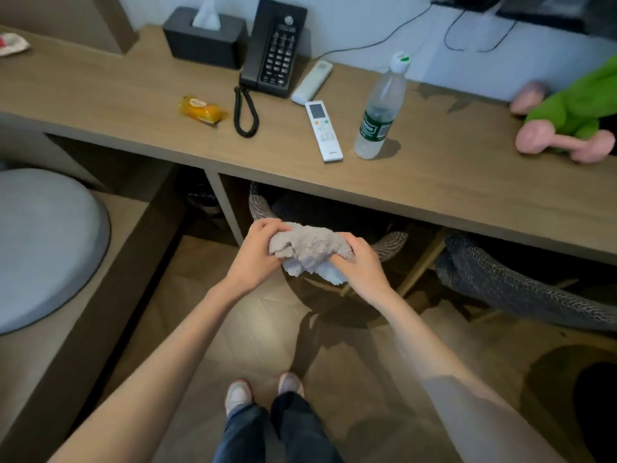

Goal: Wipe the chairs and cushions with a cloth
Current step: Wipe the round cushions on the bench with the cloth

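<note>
A crumpled beige-grey cloth (310, 250) hangs in the air in front of the desk, held between both hands. My left hand (255, 252) grips its left side and my right hand (359, 262) grips its right side, fingers curled into the fabric. Behind the cloth a woven grey chair (392, 243) is pushed under the desk, mostly hidden by it. A second woven grey chair (500, 285) stands to the right, half under the desk. A round grey cushion (43, 242) lies on a low bench at the left.
The wooden desk (434, 182) carries a tissue box (203, 38), a black phone (275, 48), two white remotes (324, 130), a water bottle (379, 111), an orange packet (202, 110) and a green and pink plush toy (574, 118). My shoes (263, 392) stand on the wooden floor.
</note>
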Available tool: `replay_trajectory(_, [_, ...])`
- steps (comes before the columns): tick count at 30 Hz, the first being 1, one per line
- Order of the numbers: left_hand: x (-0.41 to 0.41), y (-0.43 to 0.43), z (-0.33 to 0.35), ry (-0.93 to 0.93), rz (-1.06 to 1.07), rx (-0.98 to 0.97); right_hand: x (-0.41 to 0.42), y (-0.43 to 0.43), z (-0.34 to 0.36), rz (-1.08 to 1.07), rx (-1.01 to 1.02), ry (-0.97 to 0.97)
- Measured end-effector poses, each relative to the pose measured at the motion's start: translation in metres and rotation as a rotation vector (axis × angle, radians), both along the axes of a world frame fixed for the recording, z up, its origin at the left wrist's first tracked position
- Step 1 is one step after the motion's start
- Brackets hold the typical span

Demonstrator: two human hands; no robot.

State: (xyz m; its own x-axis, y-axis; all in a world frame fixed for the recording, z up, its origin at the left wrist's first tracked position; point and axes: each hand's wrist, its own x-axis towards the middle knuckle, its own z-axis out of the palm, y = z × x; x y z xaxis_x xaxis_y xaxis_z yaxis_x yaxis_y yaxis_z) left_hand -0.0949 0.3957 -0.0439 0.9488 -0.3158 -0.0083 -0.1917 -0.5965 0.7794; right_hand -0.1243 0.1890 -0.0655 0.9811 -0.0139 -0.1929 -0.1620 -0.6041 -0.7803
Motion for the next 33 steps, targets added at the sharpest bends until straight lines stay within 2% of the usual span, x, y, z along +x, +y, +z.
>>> replay_trajectory(3, [-0.026,0.025,0.027,0.036,0.088,-0.106,-0.012,0.013,0.024,0.104,0.085,0.055])
replay_trajectory(7, [-0.064,0.063,0.046,0.133,0.218,-0.11,-0.023,0.058,0.053,0.294,0.13,0.033])
replay_trajectory(11, [-0.105,0.111,0.054,0.132,0.468,-0.143,-0.038,0.121,0.072,0.479,0.36,0.217])
replay_trajectory(16, [-0.166,0.176,0.059,0.13,0.677,-0.323,-0.067,0.196,0.077,0.586,0.225,0.059])
replay_trajectory(19, [-0.202,0.219,0.053,0.155,0.789,-0.47,-0.085,0.242,0.072,0.631,0.221,0.066])
replay_trajectory(22, [-0.231,0.266,0.044,0.2,0.893,-0.506,-0.098,0.289,0.064,0.65,0.166,0.04])
replay_trajectory(26, [-0.255,0.326,0.039,0.226,0.901,-0.45,-0.112,0.352,0.058,0.699,0.113,0.019])
replay_trajectory(29, [-0.26,0.366,0.043,0.302,0.883,-0.568,-0.117,0.391,0.061,0.751,0.088,-0.027])
replay_trajectory(31, [-0.259,0.381,0.047,0.291,0.743,-0.566,-0.116,0.409,0.067,0.817,0.117,-0.045])
replay_trajectory(33, [-0.251,0.387,0.048,0.238,0.57,-0.389,-0.11,0.421,0.073,0.885,0.127,-0.033])
